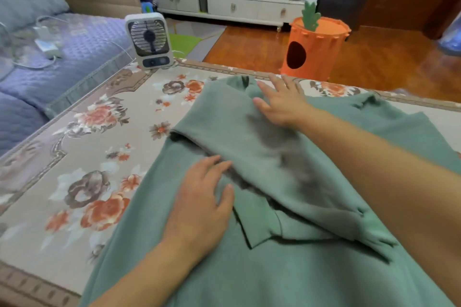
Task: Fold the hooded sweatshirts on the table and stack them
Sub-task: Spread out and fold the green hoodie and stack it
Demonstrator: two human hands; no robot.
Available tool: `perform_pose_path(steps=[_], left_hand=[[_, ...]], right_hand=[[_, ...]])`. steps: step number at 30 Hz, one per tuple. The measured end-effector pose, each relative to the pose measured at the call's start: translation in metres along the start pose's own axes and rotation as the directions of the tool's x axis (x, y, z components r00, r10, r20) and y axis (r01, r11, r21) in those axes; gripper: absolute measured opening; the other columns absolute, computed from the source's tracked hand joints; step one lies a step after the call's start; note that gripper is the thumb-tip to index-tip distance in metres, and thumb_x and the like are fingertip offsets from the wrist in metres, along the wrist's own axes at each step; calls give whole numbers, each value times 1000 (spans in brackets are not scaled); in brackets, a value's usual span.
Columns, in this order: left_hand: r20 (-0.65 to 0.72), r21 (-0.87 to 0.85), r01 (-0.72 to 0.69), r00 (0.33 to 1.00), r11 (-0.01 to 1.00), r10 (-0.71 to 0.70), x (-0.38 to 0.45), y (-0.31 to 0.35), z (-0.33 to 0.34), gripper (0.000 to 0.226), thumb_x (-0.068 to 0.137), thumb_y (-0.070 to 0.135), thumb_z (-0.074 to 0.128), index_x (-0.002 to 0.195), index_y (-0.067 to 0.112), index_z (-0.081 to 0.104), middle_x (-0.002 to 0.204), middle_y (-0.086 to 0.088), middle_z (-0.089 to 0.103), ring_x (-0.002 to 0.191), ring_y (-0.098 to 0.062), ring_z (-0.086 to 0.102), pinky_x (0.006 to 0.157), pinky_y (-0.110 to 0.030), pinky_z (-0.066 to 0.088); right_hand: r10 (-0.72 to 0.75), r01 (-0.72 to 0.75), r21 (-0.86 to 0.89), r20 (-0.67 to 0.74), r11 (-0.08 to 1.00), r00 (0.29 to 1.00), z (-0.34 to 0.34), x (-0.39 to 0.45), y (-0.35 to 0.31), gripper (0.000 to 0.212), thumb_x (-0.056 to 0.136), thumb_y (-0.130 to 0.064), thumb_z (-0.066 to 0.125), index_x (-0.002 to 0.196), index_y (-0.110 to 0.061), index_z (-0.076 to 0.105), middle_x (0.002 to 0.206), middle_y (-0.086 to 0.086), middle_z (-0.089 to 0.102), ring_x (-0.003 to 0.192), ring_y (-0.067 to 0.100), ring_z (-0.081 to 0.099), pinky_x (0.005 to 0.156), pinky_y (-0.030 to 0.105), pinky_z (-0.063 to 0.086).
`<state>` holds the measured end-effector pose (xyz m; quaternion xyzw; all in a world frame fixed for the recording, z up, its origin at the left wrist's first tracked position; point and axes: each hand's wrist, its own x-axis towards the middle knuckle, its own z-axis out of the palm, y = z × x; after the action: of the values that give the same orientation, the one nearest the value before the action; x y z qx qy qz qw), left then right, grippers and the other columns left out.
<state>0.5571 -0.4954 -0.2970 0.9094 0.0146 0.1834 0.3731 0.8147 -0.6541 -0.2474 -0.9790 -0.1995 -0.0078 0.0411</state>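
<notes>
Fingers spread flat on both my hands, pinching nothing, pressing a fold into the sage-green fleece hooded sweatshirt.

Left hand lies palm-down at the near end of the folded-over panel; right hand rests open on its far end, close to the table's far edge. That panel's long axis runs diagonally from far-left to near-right, between my two hands. I judge the right nearer the far corner for the next fold. The garment covers the near-right of the floral-cloth table; a white square desk fan stands at its far edge.
</notes>
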Motion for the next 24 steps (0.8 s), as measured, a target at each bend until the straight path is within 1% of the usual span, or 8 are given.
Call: perform_pose_path(steps=[4,6,9,12,15,17,19,24], left_hand=[[72,575,104,982,811,-176,16,-42,-40,65,96,59,18,155,37,32,164,-5,25,152,-30,19,125,-47,17],[127,670,189,924,718,-361,17,-59,-48,72,91,69,-3,159,45,5,170,-3,3,156,-28,-1,126,-47,5],[141,672,226,896,706,-421,15,-67,-44,72,88,71,-11,156,47,-14,170,-1,-6,156,-25,-7,126,-49,1],[100,674,226,916,704,-389,15,-61,-42,70,93,69,0,159,45,-3,169,-1,8,155,-26,5,126,-49,6],[-95,650,353,916,673,-389,13,-63,-43,53,101,51,32,150,31,37,145,-8,46,135,-33,38,115,-55,21],[-241,612,469,878,637,-414,16,-64,-47,32,99,37,44,123,18,56,118,-11,58,114,-35,50,99,-54,31],[-202,708,429,884,560,-423,24,-65,-61,21,101,35,43,100,18,55,103,-9,60,102,-34,55,87,-50,35],[-8,915,150,935,374,-355,76,-72,-80,23,93,14,37,108,21,53,113,-3,62,109,-26,56,84,-44,33]], right_hand=[[-10,6,76,57,997,998,24,48,-27,69,99,-67,18,160,-36,7,168,-6,-8,154,27,-11,122,52,-6],[-20,14,35,177,999,984,43,56,-38,70,97,-69,16,159,-37,9,168,-7,-5,155,26,-8,122,54,-5],[-96,69,106,275,992,957,36,64,-34,69,98,-68,18,159,-36,13,168,-7,1,155,26,-3,123,53,-3],[-93,59,309,95,949,991,19,68,1,60,104,-54,30,158,-26,25,168,2,10,154,24,10,124,46,8],[134,-144,87,105,986,985,19,54,49,63,97,-58,24,145,-20,42,156,16,37,140,40,38,113,55,31],[189,-190,35,48,981,981,25,38,71,49,103,-41,29,129,-8,54,137,28,51,124,45,46,105,54,38],[197,-197,14,-28,980,980,21,24,75,37,106,-25,29,120,-4,58,128,28,55,118,43,47,104,50,38],[263,-263,17,-14,965,965,-2,0,96,54,99,-50,50,128,-4,53,135,23,57,118,40,56,96,47,47]])
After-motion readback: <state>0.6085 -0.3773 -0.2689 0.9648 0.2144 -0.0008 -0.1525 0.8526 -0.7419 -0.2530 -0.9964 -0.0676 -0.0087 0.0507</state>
